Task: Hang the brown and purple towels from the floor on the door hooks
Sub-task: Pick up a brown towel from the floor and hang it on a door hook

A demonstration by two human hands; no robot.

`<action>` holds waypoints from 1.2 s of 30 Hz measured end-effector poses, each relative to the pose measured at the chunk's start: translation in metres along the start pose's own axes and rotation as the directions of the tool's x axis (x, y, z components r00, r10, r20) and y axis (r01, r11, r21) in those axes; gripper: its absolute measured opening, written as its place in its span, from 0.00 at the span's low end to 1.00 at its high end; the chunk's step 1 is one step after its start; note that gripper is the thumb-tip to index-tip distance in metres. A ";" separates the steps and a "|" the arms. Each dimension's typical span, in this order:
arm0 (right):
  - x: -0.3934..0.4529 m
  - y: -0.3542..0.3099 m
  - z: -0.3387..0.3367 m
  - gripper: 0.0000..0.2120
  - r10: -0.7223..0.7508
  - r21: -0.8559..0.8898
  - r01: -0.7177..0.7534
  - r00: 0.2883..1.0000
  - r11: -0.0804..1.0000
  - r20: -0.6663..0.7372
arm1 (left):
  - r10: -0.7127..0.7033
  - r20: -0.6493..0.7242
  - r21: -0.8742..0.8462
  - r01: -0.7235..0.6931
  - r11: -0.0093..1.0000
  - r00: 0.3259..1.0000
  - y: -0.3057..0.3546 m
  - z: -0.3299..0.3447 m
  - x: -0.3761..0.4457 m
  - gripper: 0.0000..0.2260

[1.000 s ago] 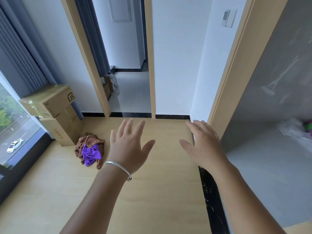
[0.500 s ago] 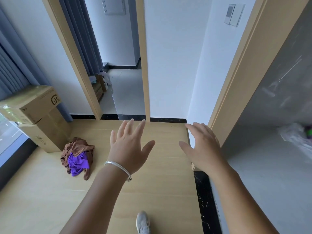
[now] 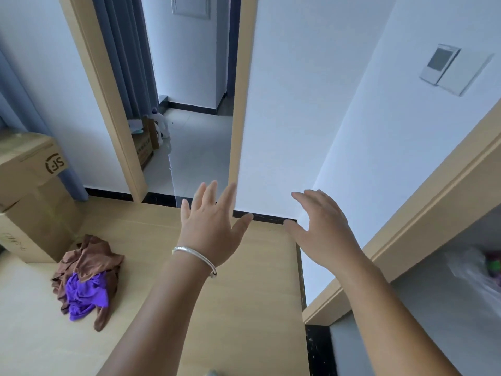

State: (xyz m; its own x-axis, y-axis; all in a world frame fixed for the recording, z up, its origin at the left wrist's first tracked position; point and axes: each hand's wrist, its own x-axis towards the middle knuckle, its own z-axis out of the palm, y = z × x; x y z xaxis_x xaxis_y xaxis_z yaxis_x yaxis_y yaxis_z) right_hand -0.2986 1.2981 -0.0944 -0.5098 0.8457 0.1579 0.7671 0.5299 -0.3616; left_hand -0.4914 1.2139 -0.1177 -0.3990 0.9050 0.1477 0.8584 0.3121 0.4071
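Observation:
A brown towel [image 3: 92, 260] lies crumpled on the wooden floor at the lower left, with a purple towel [image 3: 85, 294] bunched on top of it. My left hand [image 3: 211, 226], with a silver bracelet on the wrist, is held out in mid-air with fingers spread, well to the right of the towels. My right hand [image 3: 322, 232] hovers beside it, fingers straight and relaxed. Both hands hold nothing. No door hooks are in view.
Stacked cardboard boxes [image 3: 29, 191] stand against the left wall just behind the towels. A wooden door frame [image 3: 108, 99] opens onto a tiled room with a box and a bottle. A second wooden frame [image 3: 406, 226] at right borders a grey-floored room. A wall switch [image 3: 444, 67] is at upper right.
The view has turned and moved forward, so the towels and boxes appear closer and lower left. Both hands stay held out and spread, holding nothing.

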 end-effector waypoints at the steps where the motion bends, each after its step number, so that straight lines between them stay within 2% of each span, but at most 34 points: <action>1: 0.019 -0.006 0.003 0.26 -0.009 0.000 0.009 1.000 1.000 -0.001 | -0.011 -0.001 -0.006 0.011 1.000 1.000 -0.008 -0.002 0.015 0.30; 11: 0.151 -0.064 0.054 0.26 -0.144 0.024 0.143 0.987 0.989 0.076 | -0.176 -0.072 -0.047 0.173 0.984 0.982 -0.097 -0.016 0.095 0.30; 20: 0.254 -0.119 0.115 0.27 -0.369 0.148 0.345 0.908 0.927 0.196 | -0.426 -0.151 -0.022 0.427 0.904 0.892 -0.167 -0.023 0.132 0.30; 29: 0.391 -0.164 0.157 0.27 -0.645 0.338 0.563 0.733 0.754 0.217 | -0.618 -0.255 0.065 0.651 0.756 0.744 -0.200 -0.040 0.214 0.31; 36: 0.469 -0.195 0.188 0.28 -0.792 0.388 0.691 0.548 0.610 0.269 | -0.745 -0.333 0.061 0.802 0.594 0.577 -0.220 -0.042 0.251 0.31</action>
State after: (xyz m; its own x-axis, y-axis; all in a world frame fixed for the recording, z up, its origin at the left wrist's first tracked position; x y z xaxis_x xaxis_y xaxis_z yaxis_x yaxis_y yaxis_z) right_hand -0.7604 1.5791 -0.1227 -0.9917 0.0269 0.1255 -0.0353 0.8828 -0.4685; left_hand -0.7938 1.3601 -0.1322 -0.9777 0.1935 0.0820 0.2095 0.9289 0.3052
